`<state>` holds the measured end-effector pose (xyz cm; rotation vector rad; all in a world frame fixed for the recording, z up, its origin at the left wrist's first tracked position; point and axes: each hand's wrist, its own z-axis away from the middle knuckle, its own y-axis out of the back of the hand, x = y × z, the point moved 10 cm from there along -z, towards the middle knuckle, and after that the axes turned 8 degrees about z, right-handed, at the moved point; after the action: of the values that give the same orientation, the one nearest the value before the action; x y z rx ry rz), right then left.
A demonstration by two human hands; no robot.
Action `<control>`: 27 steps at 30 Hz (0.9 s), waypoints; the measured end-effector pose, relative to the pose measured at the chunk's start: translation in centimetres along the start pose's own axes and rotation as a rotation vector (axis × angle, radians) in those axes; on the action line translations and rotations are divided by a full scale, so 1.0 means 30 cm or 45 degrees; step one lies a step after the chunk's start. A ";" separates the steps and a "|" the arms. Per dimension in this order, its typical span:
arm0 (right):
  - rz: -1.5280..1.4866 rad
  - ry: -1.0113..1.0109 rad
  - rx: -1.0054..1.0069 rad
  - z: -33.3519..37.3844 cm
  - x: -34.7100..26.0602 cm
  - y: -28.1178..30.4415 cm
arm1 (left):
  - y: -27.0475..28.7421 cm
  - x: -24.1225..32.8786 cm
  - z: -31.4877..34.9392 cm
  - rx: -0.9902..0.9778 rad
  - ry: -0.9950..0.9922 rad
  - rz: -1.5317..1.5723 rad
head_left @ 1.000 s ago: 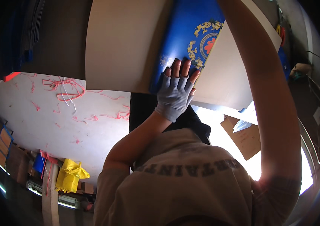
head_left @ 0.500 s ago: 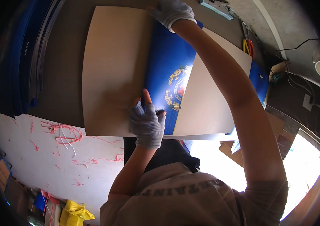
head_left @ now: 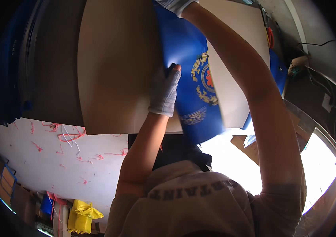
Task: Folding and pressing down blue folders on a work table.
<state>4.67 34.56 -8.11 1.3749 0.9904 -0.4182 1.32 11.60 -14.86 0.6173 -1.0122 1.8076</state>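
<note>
A long blue printed sheet (head_left: 193, 94), with a ring of gold dragons around a red emblem, lies tilted over a large pale board (head_left: 112, 79). My left hand (head_left: 164, 91), in a grey-white fingerless-tipped glove, is closed on the sheet's left edge; its thumb lies on top and the other fingers are hidden. At the sheet's far end is my right hand (head_left: 176, 6), gloved too, cut off by the upper frame edge, so its fingers do not show. The sheet's near end hangs past the board's front edge.
Stacked blue sheets (head_left: 8, 75) stand at the far left. A red-handled tool (head_left: 270, 37) lies at the right, near cables and a wall socket (head_left: 326, 102). Below, pink string scraps (head_left: 71, 136) litter the pale floor, with a yellow bag (head_left: 81, 217) farther down.
The blue sheet has shifted right and toward me, its near end now past the board's edge. My left hand has moved farther away and closed on its edge; my right hand has gone mostly out of frame.
</note>
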 end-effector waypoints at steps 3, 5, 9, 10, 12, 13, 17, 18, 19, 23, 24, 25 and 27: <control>0.711 0.321 0.054 0.019 -0.189 -0.018 | 0.020 0.012 0.003 0.114 0.075 -0.169; 0.823 0.014 -0.100 0.011 -0.075 -0.022 | -0.002 0.037 0.007 0.112 0.064 -0.292; 0.438 -0.036 -0.190 -0.003 -0.031 -0.124 | 0.092 -0.029 -0.085 0.105 -0.421 0.050; 0.455 -0.043 -0.183 0.008 0.009 -0.114 | 0.060 0.086 -0.100 0.136 -0.581 0.165; 0.125 -0.161 -0.232 0.011 0.071 -0.128 | 0.052 -0.069 -0.165 0.110 0.445 -0.061; 0.122 -0.156 -0.239 0.005 0.070 -0.136 | 0.026 0.009 -0.167 0.043 0.117 -0.006; -0.028 -0.287 -0.477 0.016 0.088 -0.226 | -0.043 0.044 -0.157 -0.078 -0.103 0.504; -0.034 -0.401 -0.505 0.031 0.119 -0.240 | -0.069 0.009 -0.155 -0.153 -0.017 0.845; -0.034 -0.412 -0.510 0.053 0.125 -0.252 | -0.057 -0.003 -0.162 -0.172 -0.044 0.760; -0.153 0.057 0.168 0.119 -0.048 -0.004 | 0.037 -0.060 -0.197 0.093 0.130 0.787; -0.091 0.159 0.213 0.142 -0.153 0.110 | 0.079 -0.052 -0.220 0.153 0.000 0.721; 0.241 0.440 0.533 0.209 -0.211 0.269 | 0.047 -0.040 -0.224 0.126 0.013 0.734; -0.260 -0.354 0.349 0.341 0.147 0.386 | 0.019 0.045 -0.213 0.074 -0.095 0.734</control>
<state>19.37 28.63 -5.51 1.4150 0.8666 -0.9009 0.33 17.55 -17.44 0.4554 -1.2832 2.3330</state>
